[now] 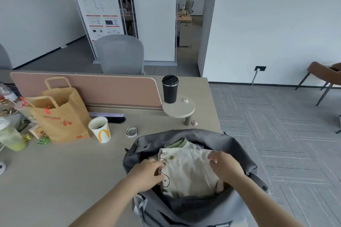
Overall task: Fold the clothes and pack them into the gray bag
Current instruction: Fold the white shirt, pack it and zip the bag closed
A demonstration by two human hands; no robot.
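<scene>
The gray bag (186, 208) lies open at the desk's front right corner. Inside it rests a folded cream shirt (190, 169) with a green collar and a cartoon print. My left hand (147, 173) grips the shirt's left edge inside the bag opening. My right hand (224, 165) pinches the shirt's upper right edge, fingers curled on the fabric. A pinkish piece of cloth peeks out beneath the shirt at its lower right.
A white paper cup (100, 131) and a brown paper bag (60, 114) stand to the left. A black tumbler (170, 89) sits on a small round shelf (180, 109). A tape roll (131, 132) lies behind the bag. The desk's right edge borders carpeted floor.
</scene>
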